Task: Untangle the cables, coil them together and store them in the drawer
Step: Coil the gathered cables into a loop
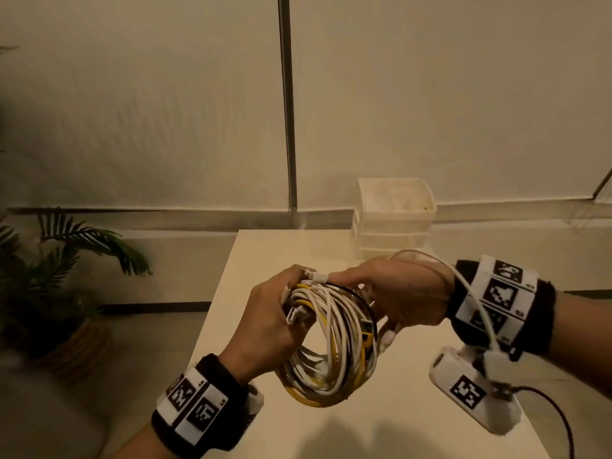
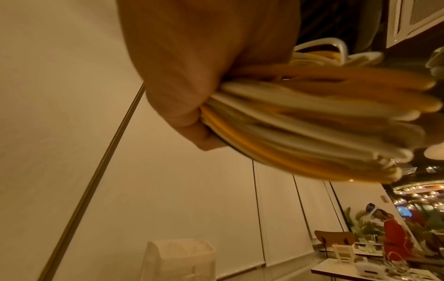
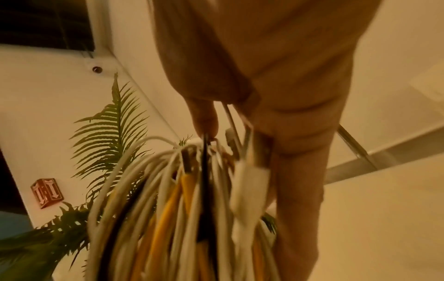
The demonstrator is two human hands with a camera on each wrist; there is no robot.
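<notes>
Above the table (image 1: 265, 253), in front of the drawer unit (image 1: 394, 220), the cable coil (image 1: 334, 342) (white, yellow and black strands) hangs between both hands: left hand (image 1: 268, 323) fingers curled round its left side, right hand (image 1: 394, 293) pinching its top right.

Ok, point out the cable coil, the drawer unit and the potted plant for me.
cable coil (image 1: 334, 359), head view, white strands at the loop's lower middle.
drawer unit (image 1: 392, 240), head view, its front wall.
potted plant (image 1: 76, 236), head view, a green frond.
</notes>
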